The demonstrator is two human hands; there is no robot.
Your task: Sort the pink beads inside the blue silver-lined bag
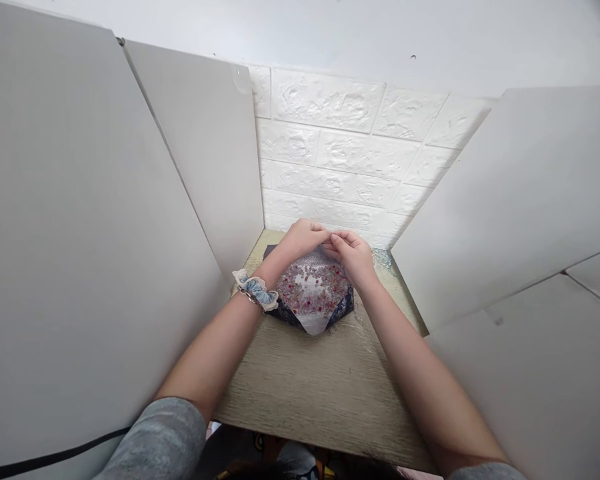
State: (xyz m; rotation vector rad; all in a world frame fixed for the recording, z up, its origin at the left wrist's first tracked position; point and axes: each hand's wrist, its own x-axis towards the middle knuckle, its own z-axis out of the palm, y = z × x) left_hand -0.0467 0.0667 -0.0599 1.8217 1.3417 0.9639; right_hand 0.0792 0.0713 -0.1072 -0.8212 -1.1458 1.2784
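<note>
My left hand (304, 239) and my right hand (354, 257) meet fingertip to fingertip above the far edge of a dark patterned holder (347, 307). Both are closed in a pinch; whatever lies between the fingers is too small to make out. Below them, many small pink, red and clear beads (300, 293) lie spread on a pale sheet (316, 325) in the holder, whose near corner points toward me. A light blue scrunchie (257, 291) with lace edging and a chain bracelet (249, 295) circle my left wrist.
The holder rests on a wood-grain table (305, 380). Clear bluish strands (383, 260) lie at its back right. White panels (200, 153) (525, 200) stand at left and right, with a white brick-patterned wall (340, 160) behind. A black cable (60, 455) runs at lower left.
</note>
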